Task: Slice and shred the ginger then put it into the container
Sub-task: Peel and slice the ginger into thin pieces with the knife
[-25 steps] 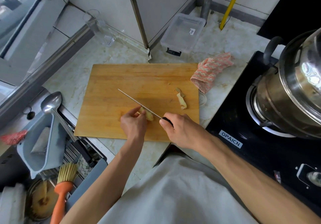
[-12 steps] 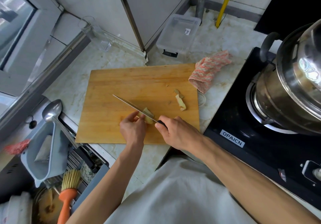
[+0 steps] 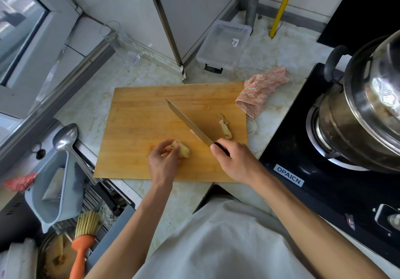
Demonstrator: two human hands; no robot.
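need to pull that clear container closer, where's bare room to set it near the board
Free: the far left half of the cutting board, and the marble counter between its left edge and the glass. Crowded: the board's right side, with the knife, ginger scraps and pink cloth. The clear container sits beyond the far edge.

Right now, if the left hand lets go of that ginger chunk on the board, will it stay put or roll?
The ginger chunk looks knobbly and irregular, so it would probably rock rather than roll far. It appears firm, not floppy. Its pale surface may be moist, so the left hand could slip.
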